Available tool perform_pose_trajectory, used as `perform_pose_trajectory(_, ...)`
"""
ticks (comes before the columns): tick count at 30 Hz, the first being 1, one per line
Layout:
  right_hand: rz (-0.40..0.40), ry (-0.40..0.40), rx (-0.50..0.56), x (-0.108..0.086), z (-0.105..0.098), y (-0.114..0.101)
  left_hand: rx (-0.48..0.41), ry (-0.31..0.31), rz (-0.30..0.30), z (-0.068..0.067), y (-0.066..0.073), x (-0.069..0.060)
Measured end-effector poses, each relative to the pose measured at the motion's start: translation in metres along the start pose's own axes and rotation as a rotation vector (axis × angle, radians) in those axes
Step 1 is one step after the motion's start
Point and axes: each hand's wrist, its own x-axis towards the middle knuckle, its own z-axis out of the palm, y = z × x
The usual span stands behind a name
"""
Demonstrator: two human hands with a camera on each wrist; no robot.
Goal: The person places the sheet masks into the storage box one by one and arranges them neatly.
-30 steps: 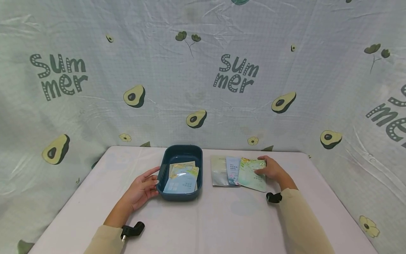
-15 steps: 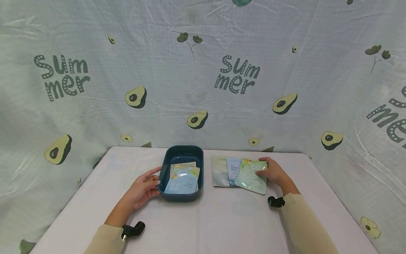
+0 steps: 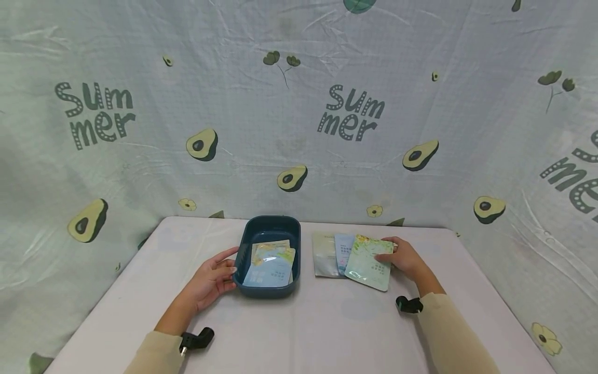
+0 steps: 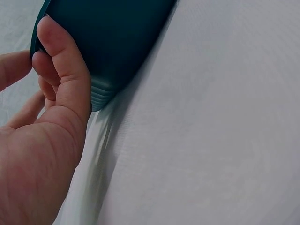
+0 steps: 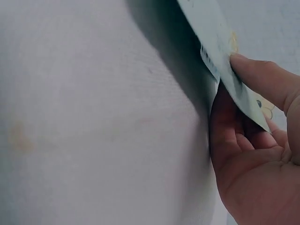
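Note:
A dark blue bin (image 3: 268, 292) holds packets, a blue and yellow one (image 3: 271, 270) on top. My left hand (image 3: 210, 283) touches the bin's left side with relaxed fingers; in the left wrist view this hand (image 4: 56, 112) has fingertips against the wall and rim of the bin (image 4: 112, 37). To the right, my right hand (image 3: 406, 259) pinches the right edge of a green packet (image 3: 369, 262). In the right wrist view, the thumb of the hand (image 5: 258, 150) lies on one face of the green packet (image 5: 211, 42), with fingers behind it, the near edge raised off the table.
Right of the bin, a light blue packet (image 3: 343, 249) and a silvery packet (image 3: 323, 254) lie overlapping on the white tabletop (image 3: 317, 332). A printed cloth (image 3: 252, 119) hangs behind the table and along its sides.
The green packet has moved slightly left and toward the table's front in my right hand, now tilted more. The left hand and bin have stayed together.

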Motion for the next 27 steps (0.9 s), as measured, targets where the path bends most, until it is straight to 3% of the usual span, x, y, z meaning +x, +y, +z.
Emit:
perform_pose_trajectory(10,0.033,0.006,0.222,-0.008,0.007,-0.002,0.001,-0.009,-0.011,-0.001,-0.002,0.001)
perform_pose_trajectory(27,0.030,-0.016,0.326,-0.022,0.014,-0.003,0.011,-0.013,0.005,-0.004,-0.003,0.003)
